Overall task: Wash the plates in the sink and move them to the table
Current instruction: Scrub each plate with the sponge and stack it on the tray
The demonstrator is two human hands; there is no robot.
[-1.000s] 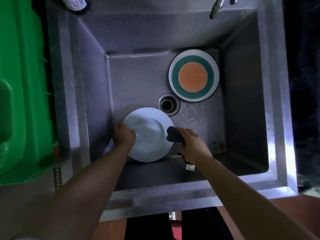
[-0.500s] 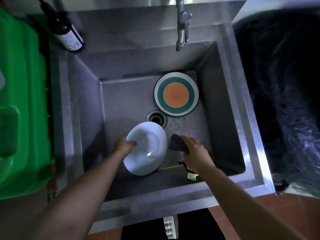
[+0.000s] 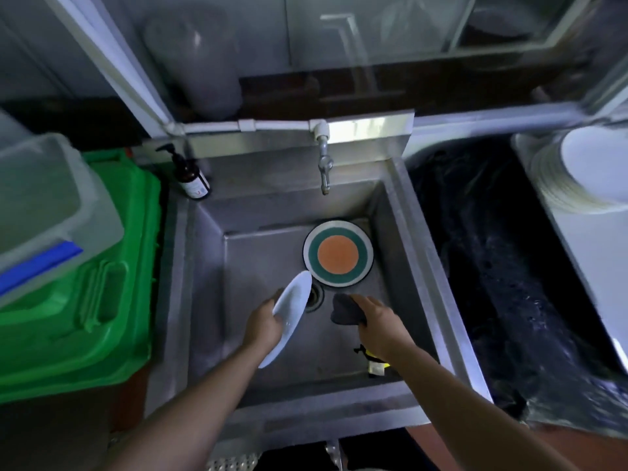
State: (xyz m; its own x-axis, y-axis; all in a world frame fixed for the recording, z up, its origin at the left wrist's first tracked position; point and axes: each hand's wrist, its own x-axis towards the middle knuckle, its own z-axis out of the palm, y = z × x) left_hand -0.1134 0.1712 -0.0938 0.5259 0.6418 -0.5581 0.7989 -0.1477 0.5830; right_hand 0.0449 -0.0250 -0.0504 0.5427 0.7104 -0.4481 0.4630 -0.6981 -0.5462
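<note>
**Desk:** Plates first: where do they stand?

**Operator:** White plate (image 3: pixel 291 317) is up on edge over the floor of the steel sink (image 3: pixel 421 266), tilted nearly upright, its top rim close to the drain (image 3: pixel 314 297). Striped plate (image 3: pixel 338 254), orange centre inside a green ring, lies flat at the back of the basin, under the tap (image 3: pixel 324 164). More plates are stacked (image 3: pixel 584 171) on the counter at far right.

**Desk:** How will the white one handle?

**Operator:** I judge it stiff, glazed and breakable; slick too if wet, though I cannot see water or suds on it. It looks light enough for one hand. I would hold it by the rim, thumb on one face and fingers behind, and keep it low over the basin in case it slips.

**Desk:** And the grip?

**Operator:** My left hand (image 3: pixel 263 326) is curled round the plate's lower rim, thumb on the near face, fingers wrapped behind and mostly hidden. My right hand (image 3: pixel 379 322) clutches a dark cloth (image 3: pixel 343 312), fingers folded over it. Cloth and plate are apart, the drain showing between them.

**Desk:** Anything else in frame?

**Operator:** Brown pump bottle (image 3: pixel 192 180) on the sink's back left corner, and a green bin (image 3: pixel 102 300) to the left.
</note>
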